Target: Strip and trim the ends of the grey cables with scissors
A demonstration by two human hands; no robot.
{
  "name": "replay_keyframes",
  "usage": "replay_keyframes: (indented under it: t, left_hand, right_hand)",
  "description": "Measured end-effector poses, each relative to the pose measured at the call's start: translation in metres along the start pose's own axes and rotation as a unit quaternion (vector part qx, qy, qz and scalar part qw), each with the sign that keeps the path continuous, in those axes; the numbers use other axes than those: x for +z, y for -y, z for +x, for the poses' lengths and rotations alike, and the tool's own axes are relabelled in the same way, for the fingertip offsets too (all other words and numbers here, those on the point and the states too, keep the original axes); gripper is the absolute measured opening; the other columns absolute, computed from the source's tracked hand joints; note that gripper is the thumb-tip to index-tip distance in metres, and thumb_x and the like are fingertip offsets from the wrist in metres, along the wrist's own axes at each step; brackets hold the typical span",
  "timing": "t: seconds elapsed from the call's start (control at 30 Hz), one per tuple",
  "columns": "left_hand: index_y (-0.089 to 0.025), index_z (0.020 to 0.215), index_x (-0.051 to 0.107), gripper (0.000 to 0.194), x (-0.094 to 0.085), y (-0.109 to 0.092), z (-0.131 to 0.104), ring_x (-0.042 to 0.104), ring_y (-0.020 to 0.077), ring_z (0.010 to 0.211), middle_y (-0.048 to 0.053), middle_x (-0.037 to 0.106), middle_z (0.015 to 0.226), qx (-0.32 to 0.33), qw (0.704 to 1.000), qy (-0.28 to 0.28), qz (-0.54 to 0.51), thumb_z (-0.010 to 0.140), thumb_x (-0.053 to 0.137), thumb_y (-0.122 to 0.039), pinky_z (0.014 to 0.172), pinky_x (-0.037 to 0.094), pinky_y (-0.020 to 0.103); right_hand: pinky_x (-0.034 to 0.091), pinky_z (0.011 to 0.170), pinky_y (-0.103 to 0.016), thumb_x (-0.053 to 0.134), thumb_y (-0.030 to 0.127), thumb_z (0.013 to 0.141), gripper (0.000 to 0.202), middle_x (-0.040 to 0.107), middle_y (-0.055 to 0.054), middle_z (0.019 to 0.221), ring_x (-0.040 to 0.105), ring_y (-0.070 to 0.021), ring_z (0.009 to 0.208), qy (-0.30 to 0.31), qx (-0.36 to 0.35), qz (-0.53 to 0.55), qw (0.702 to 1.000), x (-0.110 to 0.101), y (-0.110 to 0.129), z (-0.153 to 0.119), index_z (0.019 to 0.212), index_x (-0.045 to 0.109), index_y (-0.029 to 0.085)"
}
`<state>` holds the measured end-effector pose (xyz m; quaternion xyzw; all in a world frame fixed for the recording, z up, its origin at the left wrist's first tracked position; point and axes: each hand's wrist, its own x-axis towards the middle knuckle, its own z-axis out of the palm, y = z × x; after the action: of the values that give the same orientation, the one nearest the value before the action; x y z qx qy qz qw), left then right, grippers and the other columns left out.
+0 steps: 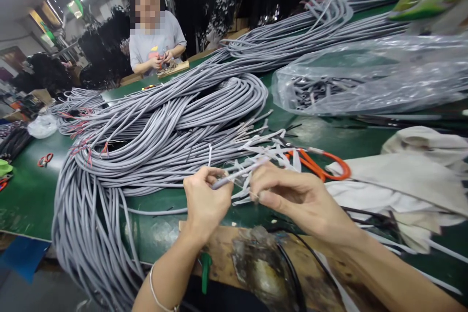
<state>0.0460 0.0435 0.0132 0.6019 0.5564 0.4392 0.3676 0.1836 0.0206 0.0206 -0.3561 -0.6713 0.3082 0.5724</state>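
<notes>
My left hand (205,200) pinches the end of a grey cable (234,176) just above the green table (25,195). My right hand (292,195) grips the same cable end from the right, fingers closed around its stripped white tip. A large coiled bundle of grey cables (164,126) lies right behind both hands and hangs over the table's front edge at the left. Loose stripped cable ends with white wires (266,148) fan out just beyond my fingers.
Orange-handled scissors (321,163) lie right of the cable ends. A stained wooden board (256,258) sits under my wrists. White cloth (409,175) and a clear plastic bag of cables (365,78) occupy the right. Across the table a person in a grey shirt (153,44) works at another board.
</notes>
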Motion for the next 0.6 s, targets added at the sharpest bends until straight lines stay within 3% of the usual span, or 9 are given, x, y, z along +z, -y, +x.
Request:
replay_keyframes:
  t: [0.13,0.2,0.27,0.37,0.47,0.6]
  left_hand:
    - [-0.015,0.057,0.061,0.011,-0.006,0.006,0.01,0.039,0.0077,0.042,-0.006,0.045,0.043,-0.011,0.999,-0.031,0.041,0.068,0.06,-0.015,0.046,0.029,0.021]
    - [-0.015,0.056,0.059,0.014,-0.009,0.007,0.014,0.038,0.0071,0.043,-0.007,0.043,0.044,-0.034,0.998,-0.039,0.024,0.069,0.061,-0.017,0.047,0.03,0.021]
    - [-0.015,0.068,0.062,0.004,-0.011,0.006,0.016,0.038,0.0063,0.043,-0.009,0.043,0.044,-0.06,0.997,0.001,-0.042,0.066,0.065,-0.016,0.047,0.03,0.02]
    - [-0.015,0.101,0.058,0.047,-0.012,0.002,0.014,0.046,0.0067,0.045,-0.008,0.056,0.052,-0.093,0.974,0.098,-0.182,0.056,0.071,-0.011,0.049,0.036,0.018]
    - [-0.014,0.108,0.054,0.057,-0.012,-0.002,0.01,0.053,0.0084,0.046,-0.005,0.063,0.056,-0.103,0.954,0.13,-0.252,0.056,0.075,-0.017,0.05,0.042,0.019]
    - [-0.016,0.088,0.055,0.049,-0.011,-0.004,0.007,0.063,0.0125,0.054,-0.002,0.068,0.06,-0.091,0.955,0.104,-0.262,0.05,0.084,-0.022,0.058,0.05,0.022]
  right_hand:
    - [0.04,0.057,-0.03,0.057,0.045,0.085,0.033,0.052,0.004,0.046,0.046,-0.0117,0.048,0.04,-0.067,0.059,0.995,-0.006,0.008,-0.005,0.058,0.06,0.026]
    - [0.04,0.057,-0.031,0.06,0.047,0.082,0.031,0.047,0.005,0.045,0.044,-0.0125,0.048,0.001,-0.058,0.077,0.995,-0.007,0.007,-0.008,0.058,0.058,0.027]
    - [0.035,0.048,-0.029,0.069,0.05,0.072,0.028,0.044,0.004,0.048,0.041,-0.0132,0.048,-0.084,0.013,0.032,0.996,-0.004,0.002,-0.01,0.061,0.057,0.028]
    - [0.027,0.041,-0.025,0.08,0.049,0.054,0.037,0.04,0.006,0.051,0.034,-0.0104,0.045,-0.173,0.153,-0.07,0.97,0.007,-0.009,-0.007,0.067,0.055,0.025]
    - [0.027,0.039,-0.023,0.079,0.053,0.047,0.054,0.047,0.007,0.057,0.033,-0.0068,0.042,-0.168,0.255,-0.036,0.951,0.016,-0.019,-0.002,0.082,0.054,0.022]
    - [0.029,0.037,-0.022,0.078,0.056,0.042,0.066,0.061,0.001,0.07,0.041,-0.0066,0.042,-0.091,0.331,0.062,0.937,0.017,-0.022,0.003,0.092,0.053,0.02]
